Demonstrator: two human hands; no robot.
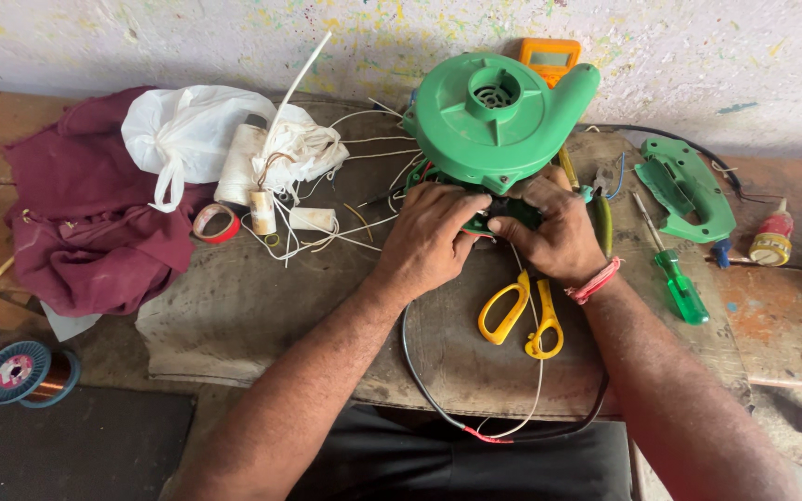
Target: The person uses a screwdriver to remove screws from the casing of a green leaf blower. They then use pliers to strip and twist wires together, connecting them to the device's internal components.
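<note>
— Across the worn bench (pixel 262 306), what lies about the hands?

— To the left a maroon cloth (pixel 85 213), a white plastic bag (pixel 187 130) on it, a roll of red tape (pixel 215 223) and a tangle of white cords (pixel 313 218). Lower left, off the bench, a spool of copper wire (pixel 22 371). Just below the hands lie yellow-handled scissors (pixel 522 315), touching the right wrist's edge. To the right, a green-handled screwdriver (pixel 675 274), a loose green handle cover (pixel 689 190) and a small glue bottle (pixel 772 237). An orange meter (pixel 549 57) stands behind, against the wall.

— And the green blower (pixel 498 116)?

— At the back middle of the bench, round housing facing up, nozzle to the right. Its lower end is hidden under both hands.

— What about the grip?

— The left hand (pixel 429 237) and the right hand (pixel 554 232) meet fingertip to fingertip, fingers curled down and pinching at the blower's handle part. Exactly what each fingertip clasps I cannot tell. A black cable (pixel 429 390) loops from under them toward the person's lap.
</note>
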